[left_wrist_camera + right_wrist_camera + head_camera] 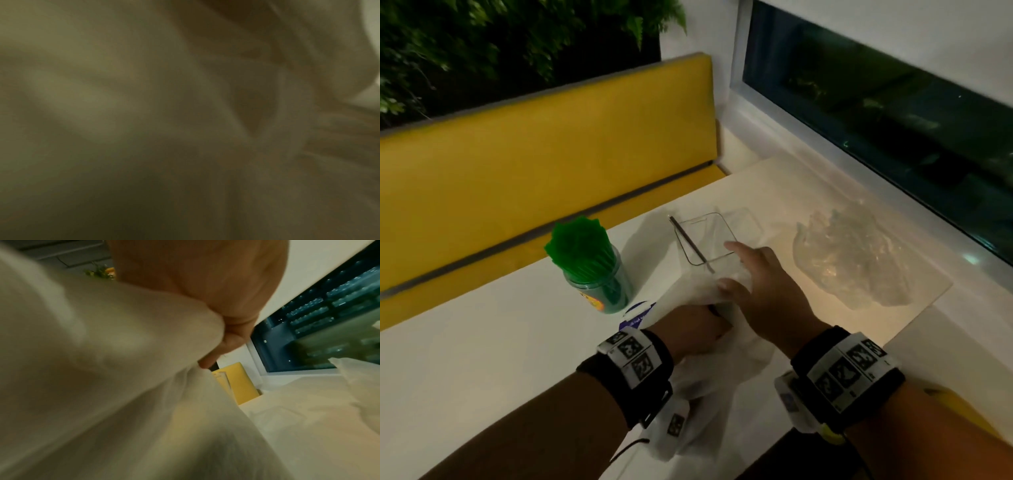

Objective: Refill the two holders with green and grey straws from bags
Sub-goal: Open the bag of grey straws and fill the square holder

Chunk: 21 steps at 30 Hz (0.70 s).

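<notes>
Bag of straws held just below the clear holder

The left hand (697, 329) grips a white bag (702, 287) on the table (482, 359), its fingers curled round the bag's middle. The right hand (763, 291) rests on the bag's top end with fingers mostly straight, the thumb pressing the plastic. The bag's long side runs from 6 o'clock up to 12 o'clock. Its far end touches the clear square holder (705, 240), which has one grey straw (690, 243) leaning in it. The right hand is nearer that holder. I think the bag must tip toward 12 o'clock. At 9 o'clock, the round holder (599, 284) is full of green straws (578, 240). At 3 o'clock lies a crumpled clear bag (849, 253). A yellow bench (534, 154) and a dark window (893, 109) are behind.
</notes>
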Each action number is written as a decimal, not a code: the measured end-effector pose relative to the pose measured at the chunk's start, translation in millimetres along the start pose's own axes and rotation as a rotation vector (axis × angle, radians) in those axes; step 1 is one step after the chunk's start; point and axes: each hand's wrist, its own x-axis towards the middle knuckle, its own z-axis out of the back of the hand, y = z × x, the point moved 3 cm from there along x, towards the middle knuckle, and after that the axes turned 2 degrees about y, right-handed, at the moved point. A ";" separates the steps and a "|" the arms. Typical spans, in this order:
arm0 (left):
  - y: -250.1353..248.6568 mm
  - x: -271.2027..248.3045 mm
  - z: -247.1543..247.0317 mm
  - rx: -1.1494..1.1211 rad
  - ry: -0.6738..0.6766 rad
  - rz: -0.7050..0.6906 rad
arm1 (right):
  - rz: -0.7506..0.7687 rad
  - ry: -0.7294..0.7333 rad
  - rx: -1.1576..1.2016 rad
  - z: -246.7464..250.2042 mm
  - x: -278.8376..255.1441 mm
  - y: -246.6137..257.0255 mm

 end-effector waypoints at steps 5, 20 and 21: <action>2.2 -3.8 6.8 -0.230 0.010 -0.014 | 0.197 0.162 0.008 11.8 7.7 27.4; -9.6 -50.9 21.9 0.008 -0.115 -0.503 | -0.100 0.010 0.291 5.4 0.6 -13.9; -12.0 -56.6 25.4 -0.102 -0.114 -0.519 | -0.097 0.000 0.200 5.5 -1.7 -18.5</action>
